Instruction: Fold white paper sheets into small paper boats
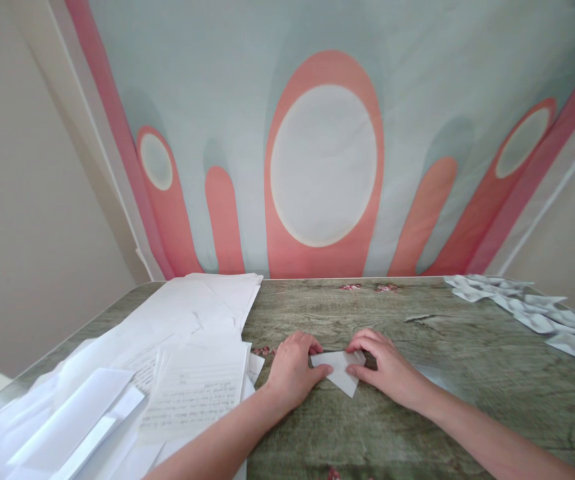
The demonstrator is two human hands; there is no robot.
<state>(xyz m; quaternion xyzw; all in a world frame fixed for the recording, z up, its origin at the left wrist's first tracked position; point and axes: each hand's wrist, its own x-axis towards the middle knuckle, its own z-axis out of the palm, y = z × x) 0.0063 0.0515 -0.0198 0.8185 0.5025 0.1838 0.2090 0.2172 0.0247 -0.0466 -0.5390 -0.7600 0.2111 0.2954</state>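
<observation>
Above the one bench (pixel 307 433), two hands, left (pixel 294 370) and right (pixel 384 367), clamp one folded white paper (pixel 340 370) between thumbs and fingers.

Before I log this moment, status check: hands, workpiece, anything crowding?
Left hand and right hand pinching small folded white paper. Loose white paper sheets crowding left side. Folded white paper pieces far right.

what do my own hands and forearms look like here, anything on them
Both the left hand and the right hand are bare, with no gloves, rings or bracelets to be seen. The forearms are uncovered as far as the picture shows them, with no sleeve or watch in sight. Fingernail details are too small to make out.
</observation>
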